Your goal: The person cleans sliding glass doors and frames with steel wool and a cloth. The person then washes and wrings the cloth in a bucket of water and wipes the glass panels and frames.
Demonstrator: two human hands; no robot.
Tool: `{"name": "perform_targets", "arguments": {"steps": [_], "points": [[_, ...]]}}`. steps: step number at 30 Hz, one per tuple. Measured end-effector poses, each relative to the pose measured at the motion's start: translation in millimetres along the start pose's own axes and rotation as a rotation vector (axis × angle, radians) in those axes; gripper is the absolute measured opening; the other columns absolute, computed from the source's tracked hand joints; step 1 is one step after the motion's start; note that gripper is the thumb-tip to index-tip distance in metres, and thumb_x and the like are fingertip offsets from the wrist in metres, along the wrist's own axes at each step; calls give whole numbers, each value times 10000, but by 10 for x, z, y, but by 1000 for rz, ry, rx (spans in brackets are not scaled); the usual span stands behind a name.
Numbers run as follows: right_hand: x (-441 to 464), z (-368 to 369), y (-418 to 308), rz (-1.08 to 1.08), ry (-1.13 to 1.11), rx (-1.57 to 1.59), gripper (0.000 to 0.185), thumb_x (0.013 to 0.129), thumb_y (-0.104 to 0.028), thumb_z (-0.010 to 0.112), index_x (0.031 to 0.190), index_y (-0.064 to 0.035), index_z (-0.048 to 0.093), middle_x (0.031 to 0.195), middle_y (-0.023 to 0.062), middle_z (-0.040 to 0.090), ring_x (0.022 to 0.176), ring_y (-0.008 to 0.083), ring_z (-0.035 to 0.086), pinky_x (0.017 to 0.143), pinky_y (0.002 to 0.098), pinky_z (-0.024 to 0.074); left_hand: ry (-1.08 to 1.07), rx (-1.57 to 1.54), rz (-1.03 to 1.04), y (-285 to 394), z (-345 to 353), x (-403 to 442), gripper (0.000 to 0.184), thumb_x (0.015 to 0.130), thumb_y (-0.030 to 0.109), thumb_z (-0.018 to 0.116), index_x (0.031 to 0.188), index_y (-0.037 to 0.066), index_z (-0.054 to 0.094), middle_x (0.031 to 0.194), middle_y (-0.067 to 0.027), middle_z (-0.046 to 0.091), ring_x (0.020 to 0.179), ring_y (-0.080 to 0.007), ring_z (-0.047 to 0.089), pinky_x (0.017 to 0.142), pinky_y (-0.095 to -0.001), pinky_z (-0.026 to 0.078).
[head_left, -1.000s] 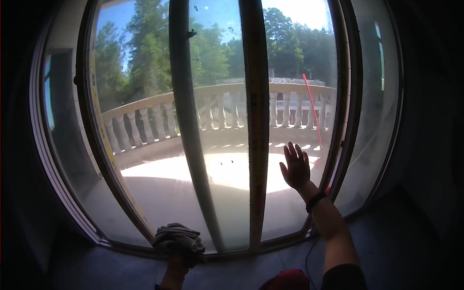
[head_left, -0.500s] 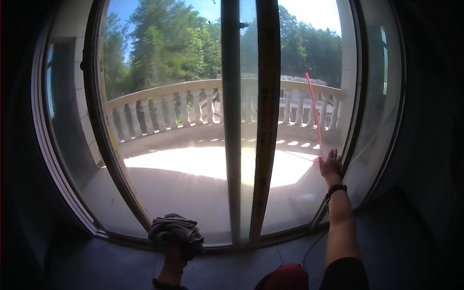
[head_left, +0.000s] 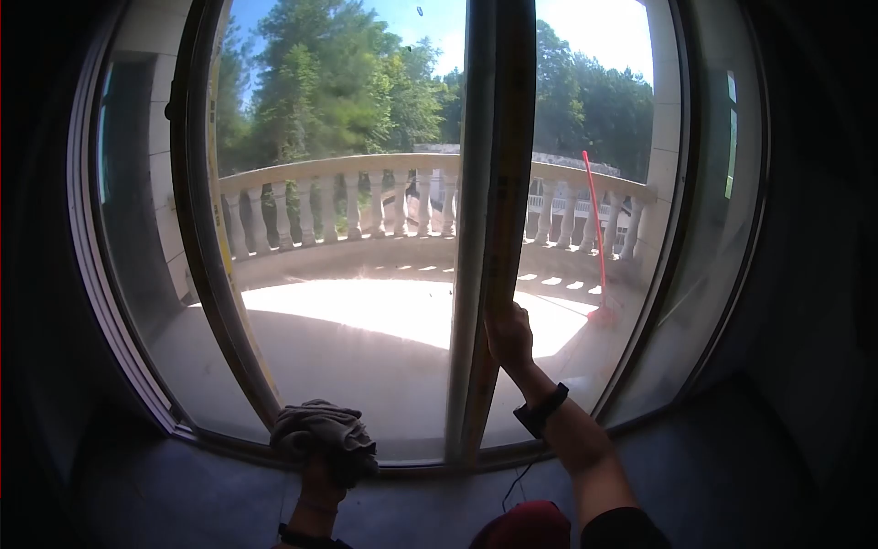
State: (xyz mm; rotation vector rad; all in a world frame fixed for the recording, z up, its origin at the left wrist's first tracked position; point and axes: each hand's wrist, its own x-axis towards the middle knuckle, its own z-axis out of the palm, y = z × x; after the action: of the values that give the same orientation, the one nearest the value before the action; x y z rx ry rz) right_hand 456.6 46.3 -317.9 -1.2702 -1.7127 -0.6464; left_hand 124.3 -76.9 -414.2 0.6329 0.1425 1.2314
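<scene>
My left hand (head_left: 319, 488) is closed around a bunched grey cloth (head_left: 322, 428), low by the bottom rail of the glass sliding door. Much of that hand is hidden in shadow and under the cloth. My right hand (head_left: 512, 338) is closed at the edge of the dark upright door frame (head_left: 508, 183) near the middle, its fingers curled and partly out of sight. A dark band (head_left: 540, 410) circles my right wrist. Beside this frame, a large glass pane (head_left: 347, 366) with some specks and haze stands to the left.
Beyond the glass is a sunlit balcony with a stone balustrade (head_left: 352, 206) and trees (head_left: 329, 101). A red-handled pole (head_left: 594, 210) leans outside at the right. A dark red rounded thing (head_left: 521, 527) shows at the bottom edge, near a thin cord (head_left: 514, 485).
My right hand has moved left from the right side of the opening to the middle frame, and its fingers have closed. The gap between the two middle uprights has narrowed. The cloth stays in my left hand.
</scene>
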Motion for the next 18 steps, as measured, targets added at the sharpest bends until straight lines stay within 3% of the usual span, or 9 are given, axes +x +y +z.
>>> {"name": "perform_targets", "arguments": {"steps": [1,3,4,5,8,9,13,16,18], "points": [[-4,-23,-61,4,-1,-4,206,836,-131,530,1011,-29,569,848,156,527,789,331,527,707,408,454,12,14,10,-23,-22,2,479,857,360,601,1169,20,474,981,-74,537,917,-211,537,864,-382,469],[26,-82,-205,-239,-205,-469,159,816,-139,541,916,-19,569,828,143,531,783,301,536,688,391,457,20,22,13,-73,-86,26,496,857,372,596,1177,13,475,987,-80,543,924,-218,541,863,-386,473],[30,-19,-220,-315,-160,-483,157,817,-178,553,848,-24,561,810,141,532,757,284,544,654,381,462,-10,27,25,-91,-137,44,514,866,388,576,1197,11,465,1004,-89,544,934,-228,542,862,-399,471],[-14,106,-173,-293,-185,-401,204,808,-210,571,870,-16,568,816,150,533,784,282,556,670,385,481,-38,32,40,-106,-154,48,532,874,404,556,1217,10,455,1022,-99,546,943,-239,543,861,-412,469],[15,110,-563,122,-240,-9,244,812,-219,565,957,-22,561,884,159,551,802,319,567,751,419,502,-19,-43,-3,-107,-158,1,514,880,392,549,1216,15,451,1057,-104,540,972,-243,536,899,-413,454],[64,188,-610,-64,-281,-54,255,833,-213,547,1003,-23,540,933,172,556,790,338,571,745,432,498,-15,-41,3,-107,-163,-6,514,880,392,549,1216,15,451,1057,-104,540,972,-243,536,899,-413,454],[138,336,-916,-64,-380,131,329,853,-273,539,1057,-14,540,1003,175,564,899,311,575,754,423,478,6,-24,18,-121,-144,-21,492,896,387,523,1207,13,452,1092,-116,535,1007,-250,536,904,-409,458],[273,323,-1031,-319,-334,-72,438,858,-386,543,1165,-74,559,1084,171,575,1071,305,528,926,459,380,61,-16,36,-210,-499,60,484,917,383,483,1227,14,440,1113,-124,528,1030,-252,528,930,-408,442],[337,258,-851,-390,-382,-311,407,861,-435,510,1052,-96,627,1032,152,606,1139,309,493,1010,500,273,119,35,17,-184,-325,-15,478,938,373,450,1255,18,421,1139,-128,517,1054,-247,516,974,-392,414]]}}
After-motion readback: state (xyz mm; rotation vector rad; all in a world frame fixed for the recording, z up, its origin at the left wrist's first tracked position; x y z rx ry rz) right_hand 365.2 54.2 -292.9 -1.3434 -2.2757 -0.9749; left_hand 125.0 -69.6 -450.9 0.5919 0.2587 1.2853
